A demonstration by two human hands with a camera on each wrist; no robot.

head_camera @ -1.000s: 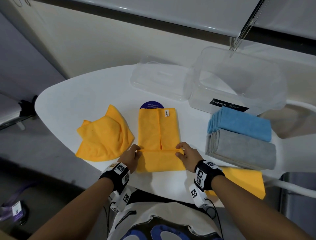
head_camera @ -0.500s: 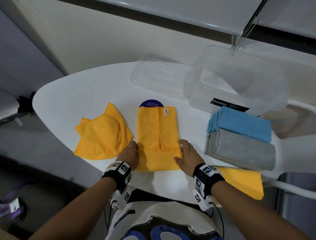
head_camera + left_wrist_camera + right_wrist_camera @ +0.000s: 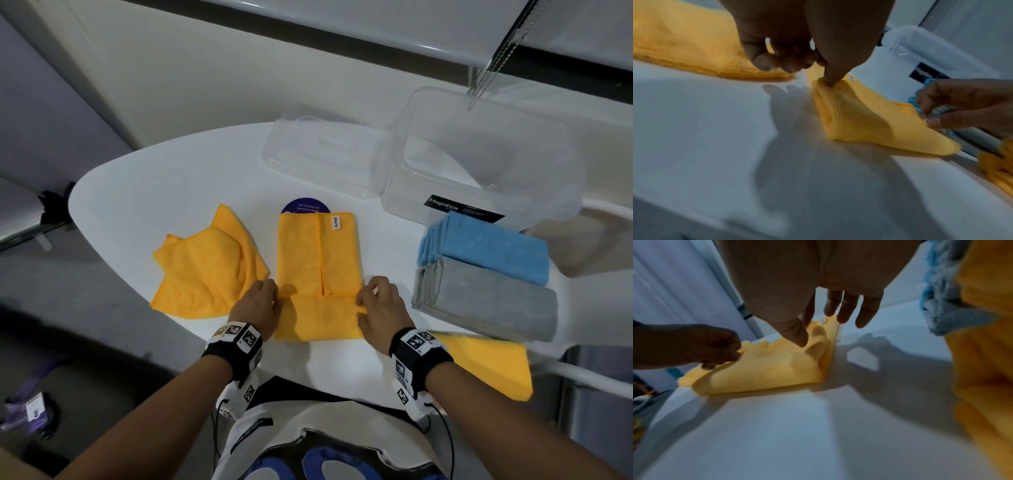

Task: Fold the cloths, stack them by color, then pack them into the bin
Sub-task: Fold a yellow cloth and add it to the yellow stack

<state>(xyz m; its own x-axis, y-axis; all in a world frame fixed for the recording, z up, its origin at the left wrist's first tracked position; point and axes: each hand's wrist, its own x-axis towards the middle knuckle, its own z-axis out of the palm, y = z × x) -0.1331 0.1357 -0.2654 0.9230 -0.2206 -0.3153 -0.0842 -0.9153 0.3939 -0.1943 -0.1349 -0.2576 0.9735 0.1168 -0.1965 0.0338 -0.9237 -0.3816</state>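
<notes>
Near edge: a folded yellow cloth (image 3: 486, 366) hangs partly over the table's (image 3: 144, 192) near-right edge, beside the right wrist.
Cloth in hand: the yellow strip (image 3: 318, 270) lies at the near middle of the table, its near end turned up onto itself.
Change: a second ago both hands pinched that flap's corners; the flap now lies flat and the hands sit at its two sides.
Left hand (image 3: 257, 308): at the flap's left end; the left wrist view shows the thumb pressing the corner, the other fingers curled above it, so I cannot tell whether it pinches the cloth.
Right hand (image 3: 380, 308): at the flap's right end; the thumb presses down and the fingers are loosely spread, so it reads as released.
Meaning: probably one more turn finishes this cloth for the yellow pile.
Left side: an unfolded yellow cloth (image 3: 205, 267) lies crumpled, still to fold.
Right side: a grey stack (image 3: 486, 301) with a blue stack (image 3: 486, 246) behind it, touching.
Far edge: the clear bin (image 3: 479, 164) holds nothing; its lid (image 3: 322, 157) lies to its left.
Hidden: a purple round sticker (image 3: 305, 206) is mostly covered by the strip; wrist views are blurred.
</notes>
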